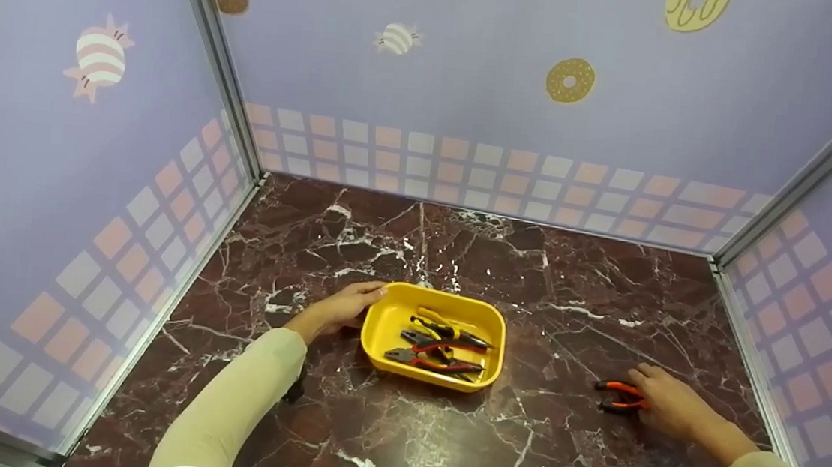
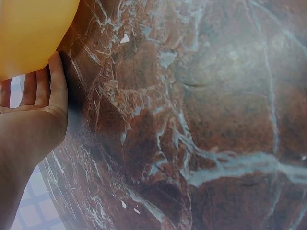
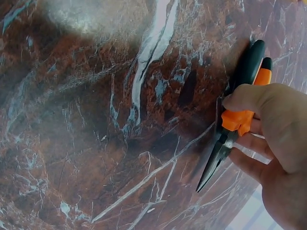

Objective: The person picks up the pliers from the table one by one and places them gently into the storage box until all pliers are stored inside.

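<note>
A yellow plastic bin [image 1: 493, 345] stands on the dark marbled surface, with several pliers [image 1: 444, 345] lying inside, some with red-and-black handles and some with yellow-and-black ones. My left hand [image 1: 342, 308] touches the bin's left end near its far corner. In the left wrist view, the left fingers [image 2: 57, 86] extend fairly straight against the yellow wall. Off to the right, my right hand [image 1: 676, 403] holds long-nose pliers [image 3: 242, 120] with orange-and-black handles, thumb on one side and fingers on the other. Their handles point toward the bin; the head view hides the jaws behind the hand.
Purple panels [image 1: 474, 81] with sweets and pink-and-white squares enclose the surface at the back, left and right. Metal strips [image 1: 220, 58] run along their corners. Marbled surface [image 1: 540, 455] lies between the bin and the right hand.
</note>
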Demonstrator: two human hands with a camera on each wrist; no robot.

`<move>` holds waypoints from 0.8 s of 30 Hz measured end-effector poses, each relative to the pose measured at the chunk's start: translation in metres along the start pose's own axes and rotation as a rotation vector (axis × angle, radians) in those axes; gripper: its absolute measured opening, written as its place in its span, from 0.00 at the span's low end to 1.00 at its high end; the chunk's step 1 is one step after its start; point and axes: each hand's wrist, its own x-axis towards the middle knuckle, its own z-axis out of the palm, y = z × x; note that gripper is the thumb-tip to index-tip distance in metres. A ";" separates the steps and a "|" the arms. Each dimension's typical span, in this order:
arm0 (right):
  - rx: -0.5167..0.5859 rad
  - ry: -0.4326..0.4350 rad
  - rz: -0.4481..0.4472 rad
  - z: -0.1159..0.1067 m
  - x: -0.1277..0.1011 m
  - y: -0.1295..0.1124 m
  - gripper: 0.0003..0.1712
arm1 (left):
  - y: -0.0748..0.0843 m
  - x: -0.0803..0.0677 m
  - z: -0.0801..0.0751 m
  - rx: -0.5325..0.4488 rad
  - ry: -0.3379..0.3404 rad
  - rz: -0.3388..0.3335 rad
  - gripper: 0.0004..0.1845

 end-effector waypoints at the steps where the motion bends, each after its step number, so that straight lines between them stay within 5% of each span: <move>1: 0.001 0.001 0.004 0.000 0.000 0.000 0.30 | 0.001 0.000 0.000 0.003 0.002 -0.001 0.25; 8: 0.043 -0.037 0.076 -0.003 0.006 -0.005 0.29 | 0.000 0.001 0.000 0.009 -0.004 0.007 0.25; 24: 0.072 -0.017 0.048 -0.029 0.043 -0.024 0.22 | 0.000 0.000 -0.001 0.005 -0.007 -0.003 0.26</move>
